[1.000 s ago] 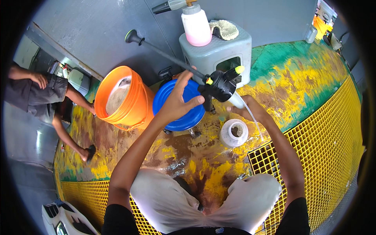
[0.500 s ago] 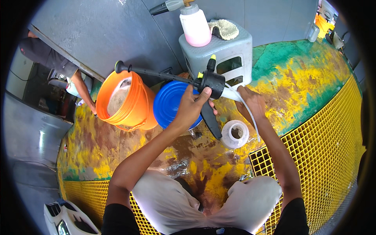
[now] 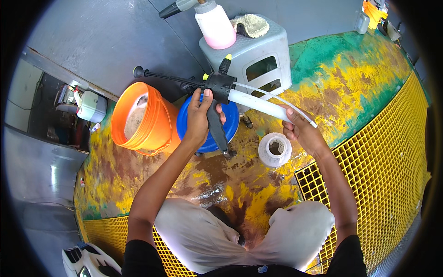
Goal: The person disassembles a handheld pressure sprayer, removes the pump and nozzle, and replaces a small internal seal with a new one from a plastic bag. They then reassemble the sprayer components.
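Note:
My left hand point(image 3: 198, 119) is closed around the grip of a black sprayer pump head point(image 3: 220, 87) with yellow-green tips. The head is held level above a blue round lid point(image 3: 234, 122), and its long black rod point(image 3: 170, 77) points left. A white pump cylinder point(image 3: 258, 104) runs from the head to the right. My right hand point(image 3: 304, 134) pinches its far end, where a thin clear tube point(image 3: 281, 98) passes over the fingers. Below the cylinder, apart from both hands, a whitish open-necked bottle point(image 3: 267, 159) stands upright on the floor.
An orange bucket point(image 3: 159, 117) with brownish contents stands at left. Behind, a grey stool point(image 3: 272, 41) carries a bottle of pink liquid point(image 3: 216, 27) and a cream cloth point(image 3: 254, 25). Yellow grating point(image 3: 378, 171) covers the right side. A grey-white container point(image 3: 92, 107) stands far left.
My right hand has moved out to the cylinder's far end, leaving more of the cylinder showing. The pump head has turned a little. Another person's arm at the far left has left the view.

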{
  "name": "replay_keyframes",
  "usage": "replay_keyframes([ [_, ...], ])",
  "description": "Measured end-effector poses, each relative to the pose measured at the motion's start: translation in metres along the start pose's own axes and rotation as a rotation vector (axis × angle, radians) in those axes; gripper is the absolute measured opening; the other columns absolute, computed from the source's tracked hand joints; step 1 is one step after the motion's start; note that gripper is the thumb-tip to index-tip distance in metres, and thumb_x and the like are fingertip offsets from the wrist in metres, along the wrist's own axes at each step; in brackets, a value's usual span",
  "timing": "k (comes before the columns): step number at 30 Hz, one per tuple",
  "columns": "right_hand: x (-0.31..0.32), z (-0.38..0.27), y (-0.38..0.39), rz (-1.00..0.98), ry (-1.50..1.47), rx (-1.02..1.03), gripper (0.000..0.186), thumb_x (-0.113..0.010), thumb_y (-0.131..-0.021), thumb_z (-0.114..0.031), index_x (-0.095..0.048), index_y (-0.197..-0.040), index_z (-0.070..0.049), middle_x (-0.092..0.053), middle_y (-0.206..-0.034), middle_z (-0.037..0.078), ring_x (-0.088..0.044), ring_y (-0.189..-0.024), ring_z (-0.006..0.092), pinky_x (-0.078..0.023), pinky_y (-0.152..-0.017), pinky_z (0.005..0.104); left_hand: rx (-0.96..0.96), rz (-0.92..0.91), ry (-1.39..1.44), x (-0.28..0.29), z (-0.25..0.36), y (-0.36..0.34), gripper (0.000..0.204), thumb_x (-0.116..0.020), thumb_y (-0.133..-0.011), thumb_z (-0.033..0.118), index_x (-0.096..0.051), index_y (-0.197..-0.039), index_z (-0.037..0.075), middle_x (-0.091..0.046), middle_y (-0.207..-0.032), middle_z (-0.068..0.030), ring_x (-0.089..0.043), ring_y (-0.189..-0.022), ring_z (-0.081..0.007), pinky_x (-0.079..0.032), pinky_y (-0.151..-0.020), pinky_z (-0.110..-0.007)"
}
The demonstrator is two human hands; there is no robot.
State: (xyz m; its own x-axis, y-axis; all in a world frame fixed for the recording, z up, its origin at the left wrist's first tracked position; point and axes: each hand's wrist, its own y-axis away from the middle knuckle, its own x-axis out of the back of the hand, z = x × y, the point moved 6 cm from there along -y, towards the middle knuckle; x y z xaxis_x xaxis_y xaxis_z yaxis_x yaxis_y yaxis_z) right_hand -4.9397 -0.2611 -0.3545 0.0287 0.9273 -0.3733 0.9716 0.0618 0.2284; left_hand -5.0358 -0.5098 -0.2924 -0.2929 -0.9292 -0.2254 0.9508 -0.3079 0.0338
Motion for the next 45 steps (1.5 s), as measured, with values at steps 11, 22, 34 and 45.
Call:
replay_keyframes([
  [11, -0.002, -0.016, 0.014, 0.059, 0.213, 0.527, 0.035, -0.057, -0.1, -0.021, -0.06, -0.127, 0.001, -0.064, -0.108, 0.013, -0.063, -0.087, 0.0153, -0.052, -0.072, 0.0267, -0.033, -0.041, -0.004, -0.011, 0.006, 0.006, 0.034, -0.048, -0.103, 0.041, -0.047, -0.111, 0.008, -0.055, -0.073, -0.0059, -0.06, -0.056, -0.0178, -0.05, -0.052, -0.029],
  [22, -0.064, 0.03, 0.037, -0.816, -0.51, -0.422, 0.054, -0.057, -0.099, -0.036, -0.047, -0.136, 0.002, -0.05, -0.065, 0.005, -0.047, -0.043, 0.0091, -0.036, -0.034, 0.0195, -0.178, -0.185, -0.28, -0.016, 0.033, 0.009, 0.064, -0.032, -0.103, 0.057, -0.052, -0.118, -0.002, -0.067, -0.084, -0.0119, -0.062, -0.058, -0.0127, -0.05, -0.048, -0.024],
  [34, -0.105, 0.056, 0.053, -0.953, -0.617, -0.518, 0.044, -0.054, -0.098, -0.051, -0.055, -0.105, -0.008, -0.041, -0.055, -0.002, -0.033, -0.035, 0.0036, -0.024, -0.028, 0.0197, -0.177, -0.324, 0.646, -0.003, 0.088, -0.009, 0.038, -0.039, -0.104, 0.045, -0.049, -0.093, 0.01, -0.03, -0.066, 0.0042, -0.027, -0.053, -0.0084, -0.031, -0.051, -0.027],
  [45, -0.104, 0.024, 0.026, 0.044, 1.095, 0.634, 0.044, -0.063, -0.095, -0.037, -0.053, -0.116, -0.001, -0.066, -0.085, 0.019, -0.064, -0.068, 0.0391, -0.05, -0.057, 0.0433, -0.311, 0.245, 0.438, 0.028, 0.088, -0.01, 0.036, -0.035, -0.107, 0.04, -0.043, -0.087, 0.011, -0.028, -0.062, 0.0044, -0.02, -0.048, -0.0076, -0.023, -0.044, -0.025],
])
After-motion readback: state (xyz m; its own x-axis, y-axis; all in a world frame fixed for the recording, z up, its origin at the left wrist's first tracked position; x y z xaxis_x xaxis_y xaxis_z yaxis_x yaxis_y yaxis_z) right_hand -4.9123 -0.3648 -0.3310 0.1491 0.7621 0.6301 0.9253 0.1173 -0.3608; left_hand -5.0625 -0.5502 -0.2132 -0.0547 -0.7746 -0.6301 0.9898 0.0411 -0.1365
